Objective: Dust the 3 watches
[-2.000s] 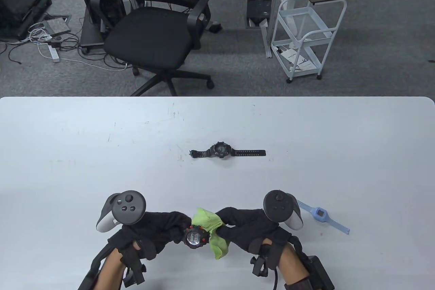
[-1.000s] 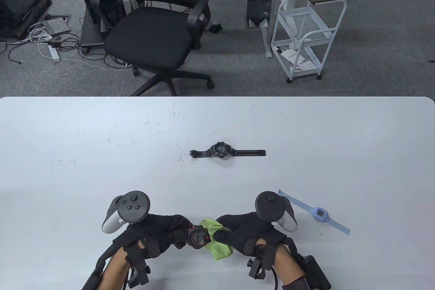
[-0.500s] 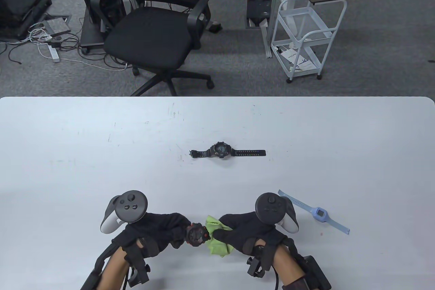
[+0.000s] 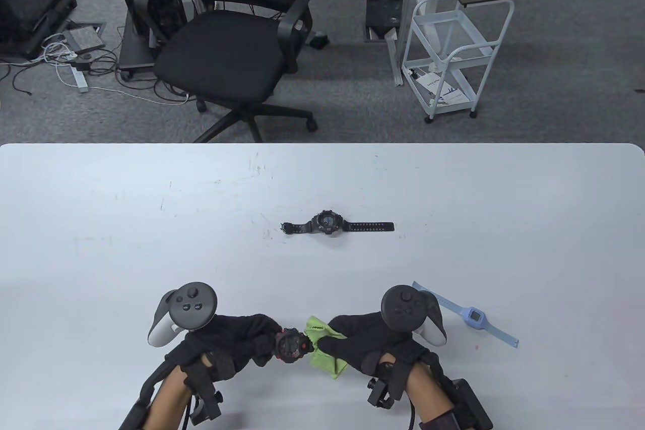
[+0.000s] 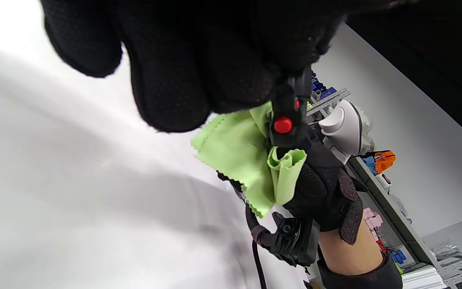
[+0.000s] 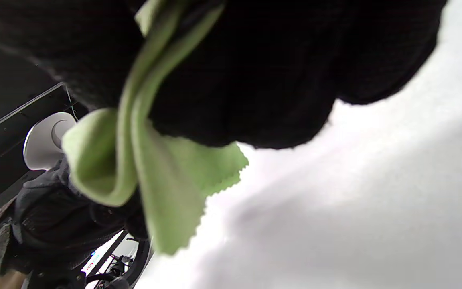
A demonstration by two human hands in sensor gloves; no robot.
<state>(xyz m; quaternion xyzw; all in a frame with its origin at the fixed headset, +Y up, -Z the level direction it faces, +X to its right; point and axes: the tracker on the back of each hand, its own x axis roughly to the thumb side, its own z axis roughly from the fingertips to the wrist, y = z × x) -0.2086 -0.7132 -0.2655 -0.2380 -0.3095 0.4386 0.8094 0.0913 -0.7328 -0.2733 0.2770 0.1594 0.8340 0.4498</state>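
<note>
My left hand [image 4: 247, 342] grips a black watch with red trim [image 4: 291, 346] just above the table's near edge; its red side button [image 5: 282, 125] shows in the left wrist view. Against the watch's right side my right hand [image 4: 352, 342] pinches a light green cloth [image 4: 322, 357], which hangs folded below the fingers [image 6: 255, 80] in the right wrist view [image 6: 159, 188]. A black watch [image 4: 327, 224] lies flat with straps spread at the table's middle. A pale blue watch [image 4: 471, 318] lies to the right of my right hand.
The white table [image 4: 101, 228] ends at a far edge. Beyond it on the grey floor stand a black office chair [image 4: 227, 47] and a white wire cart [image 4: 448, 57]. Cables and a power strip [image 4: 75, 74] lie at the far left.
The cloth has slid from above and behind the watch down to its right side. Both hands shifted slightly; the watch face has tilted. The other two watches have not moved.
</note>
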